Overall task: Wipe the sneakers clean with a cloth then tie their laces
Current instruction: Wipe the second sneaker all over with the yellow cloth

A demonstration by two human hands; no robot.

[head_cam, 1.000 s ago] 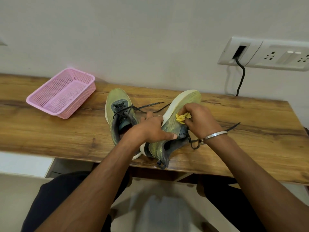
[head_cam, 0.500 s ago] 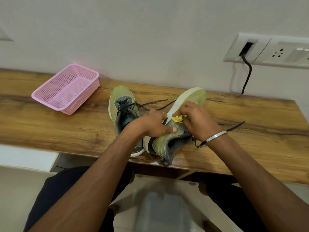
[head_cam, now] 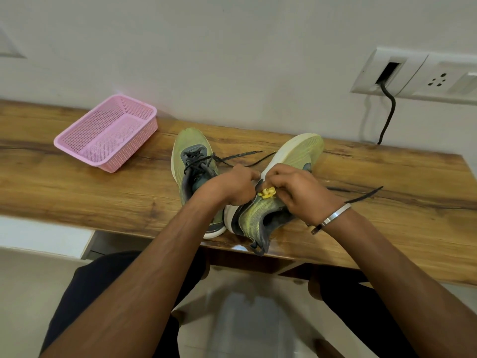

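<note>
Two green sneakers are seen on the table [head_cam: 77,182]. One sneaker [head_cam: 192,174] is flat. The tipped sneaker [head_cam: 291,156] is gripped by the left hand [head_cam: 232,187], and a yellow cloth [head_cam: 267,193] is pinched against it by the right hand [head_cam: 302,195]. One pink basket [head_cam: 105,133] is left far away.

Plain white wall [head_cam: 232,60]; white socket panel [head_cam: 418,73] with black cable [head_cam: 388,112]; wood-grain counter [head_cam: 77,182]; pale tiled floor [head_cam: 31,293].
</note>
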